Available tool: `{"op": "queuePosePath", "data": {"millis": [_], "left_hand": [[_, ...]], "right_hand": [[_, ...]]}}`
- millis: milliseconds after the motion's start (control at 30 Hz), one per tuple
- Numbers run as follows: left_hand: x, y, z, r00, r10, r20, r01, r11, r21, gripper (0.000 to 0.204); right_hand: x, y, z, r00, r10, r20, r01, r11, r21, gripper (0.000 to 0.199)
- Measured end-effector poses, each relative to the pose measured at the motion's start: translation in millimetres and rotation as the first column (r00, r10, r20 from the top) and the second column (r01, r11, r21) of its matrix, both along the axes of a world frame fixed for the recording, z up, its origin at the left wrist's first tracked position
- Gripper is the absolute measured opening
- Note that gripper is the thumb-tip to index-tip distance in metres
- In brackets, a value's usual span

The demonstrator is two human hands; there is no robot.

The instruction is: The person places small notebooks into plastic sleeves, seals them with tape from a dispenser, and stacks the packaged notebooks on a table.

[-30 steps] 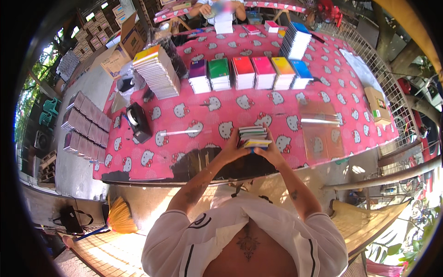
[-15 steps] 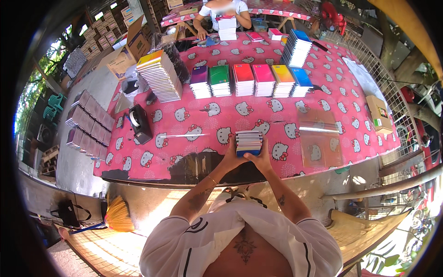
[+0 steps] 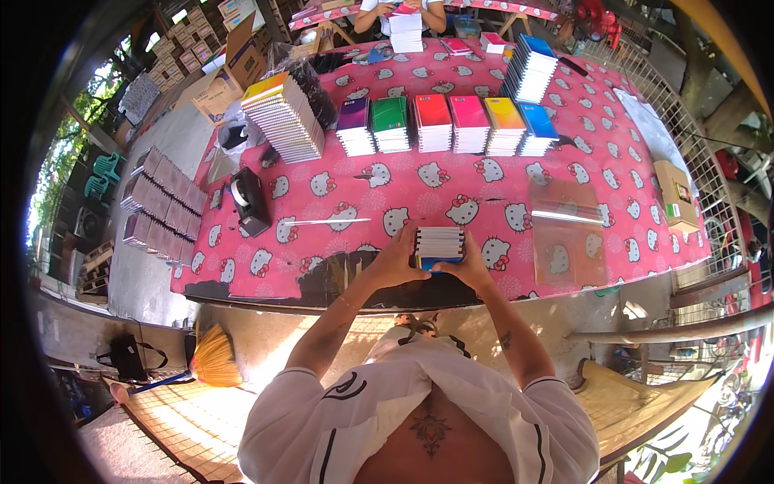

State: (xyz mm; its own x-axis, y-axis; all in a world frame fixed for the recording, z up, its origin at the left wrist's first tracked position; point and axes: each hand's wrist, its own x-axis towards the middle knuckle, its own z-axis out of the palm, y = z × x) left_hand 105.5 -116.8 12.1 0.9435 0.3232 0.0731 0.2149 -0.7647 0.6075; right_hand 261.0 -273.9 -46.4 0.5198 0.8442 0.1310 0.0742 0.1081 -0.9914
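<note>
A small stack of spiral notebooks [image 3: 440, 242] stands on edge at the table's near side, a blue cover facing me. My left hand [image 3: 395, 262] is closed round its left side. The right side is gripped by my right hand [image 3: 472, 264], and both thumbs meet low on the blue cover. Beyond my hands runs a row of notebook piles: purple [image 3: 355, 127], green [image 3: 391, 125], red [image 3: 433, 123], pink [image 3: 470, 123], yellow [image 3: 505, 126] and blue [image 3: 538, 129].
A tall yellow-topped notebook stack [image 3: 282, 117] and a black tape dispenser [image 3: 251, 202] stand left. Right are a clear plastic sheet [image 3: 568, 242] and a small cardboard box [image 3: 676, 196]. Across the table [image 3: 427, 194], a co-worker's hands [image 3: 397, 10] hold a pink notebook above a white stack.
The stack's edges look more even, and my hands have shifted slightly around it. The co-worker's hand has left the table and joined the other at the pink notebook. The view has shifted slightly.
</note>
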Motion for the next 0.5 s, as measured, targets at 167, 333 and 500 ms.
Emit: {"op": "queuePosePath", "data": {"millis": [167,333,500], "left_hand": [[13,-47,45,0.971,-0.084,0.223,-0.060,0.819,0.570,0.111],[27,-40,47,0.995,-0.099,0.011,0.082,0.872,0.482,0.114],[35,-18,38,0.986,-0.163,-0.023,0.161,0.929,0.334,0.110]], "right_hand": [[4,0,9,0.989,-0.002,0.148,0.025,0.987,-0.158,0.085],[6,2,-15,0.989,-0.022,0.144,0.043,0.988,-0.148,0.081],[2,3,-16,0.998,-0.016,0.069,0.024,0.993,-0.118,0.081]]}}
